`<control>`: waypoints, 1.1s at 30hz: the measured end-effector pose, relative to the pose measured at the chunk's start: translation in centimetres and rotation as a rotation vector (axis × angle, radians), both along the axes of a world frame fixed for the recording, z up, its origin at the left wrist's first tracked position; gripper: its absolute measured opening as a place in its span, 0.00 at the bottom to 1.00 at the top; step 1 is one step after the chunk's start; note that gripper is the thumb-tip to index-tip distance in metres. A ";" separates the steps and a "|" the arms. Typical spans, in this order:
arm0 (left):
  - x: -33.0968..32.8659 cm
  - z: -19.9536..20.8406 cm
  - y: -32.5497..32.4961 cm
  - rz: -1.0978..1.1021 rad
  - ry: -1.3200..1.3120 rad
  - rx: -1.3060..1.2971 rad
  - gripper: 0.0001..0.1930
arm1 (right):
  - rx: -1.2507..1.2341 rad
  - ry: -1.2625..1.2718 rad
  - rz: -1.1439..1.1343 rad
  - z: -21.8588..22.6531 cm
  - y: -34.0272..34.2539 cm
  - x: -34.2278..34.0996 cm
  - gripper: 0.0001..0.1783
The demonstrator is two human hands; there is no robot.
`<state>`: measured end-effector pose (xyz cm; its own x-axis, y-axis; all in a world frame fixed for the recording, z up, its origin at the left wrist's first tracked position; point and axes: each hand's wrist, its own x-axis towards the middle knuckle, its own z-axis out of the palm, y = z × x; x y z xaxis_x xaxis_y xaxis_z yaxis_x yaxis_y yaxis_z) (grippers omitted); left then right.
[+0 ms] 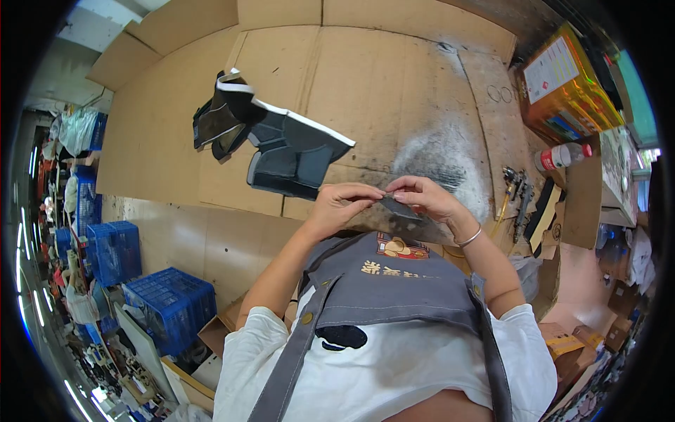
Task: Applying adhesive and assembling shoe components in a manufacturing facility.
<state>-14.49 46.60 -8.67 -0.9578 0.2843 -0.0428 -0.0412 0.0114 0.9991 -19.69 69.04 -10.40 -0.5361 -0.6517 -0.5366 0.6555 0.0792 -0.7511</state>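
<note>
Small flat dark-grey piece of sheet material, pinched at its far-left end between the closed thumb and fingertips of the bare left hand and the bare right hand, over the near edge of the brown cardboard-covered tabletop. Matt-looking and roughly tapered, with the long axis slanting from the pinched tips toward the near right corner. Farther in and leftward, lying bent on the cardboard, stitched black-and-grey panels with white edging.
</note>
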 end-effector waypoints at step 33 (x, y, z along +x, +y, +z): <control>-4.2 -11.4 -16.7 0.170 0.155 -0.695 0.05 | 0.344 0.281 -0.160 -9.0 -17.2 -7.5 0.06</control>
